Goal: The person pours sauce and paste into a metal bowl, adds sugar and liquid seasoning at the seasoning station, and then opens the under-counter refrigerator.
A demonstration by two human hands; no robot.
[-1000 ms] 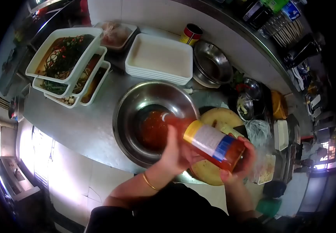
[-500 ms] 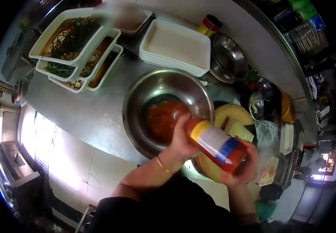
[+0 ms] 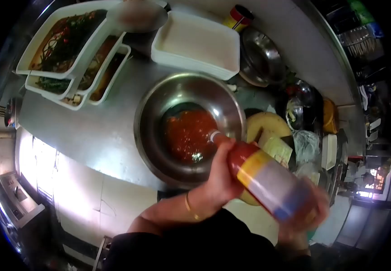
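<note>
A large bottle of red sauce (image 3: 267, 183) with a yellow, white and blue label lies tilted across both my hands. Its white-tipped mouth points down and left over the steel mixing bowl (image 3: 155, 101). My left hand (image 3: 222, 178), a gold bangle at the wrist, is closed around the bottle's neck end, near the bowl's rim. At the other end, my right hand (image 3: 315, 210) grips the base, slightly blurred. Chunky red sauce (image 3: 188, 135) covers the bowl's bottom.
White trays (image 3: 195, 40) are stacked behind the bowl. More trays of food (image 3: 69, 40) stand at back left. A round cutting board (image 3: 267, 126) with a cleaver-like blade (image 3: 274, 151), a plastic bag (image 3: 306, 147) and steel bowls (image 3: 263, 54) are to the right.
The bottle has moved right and toward me with both hands, and its mouth now shows beyond my left hand. The whole view has shifted slightly, so the trays and bowl appear further up and left.
</note>
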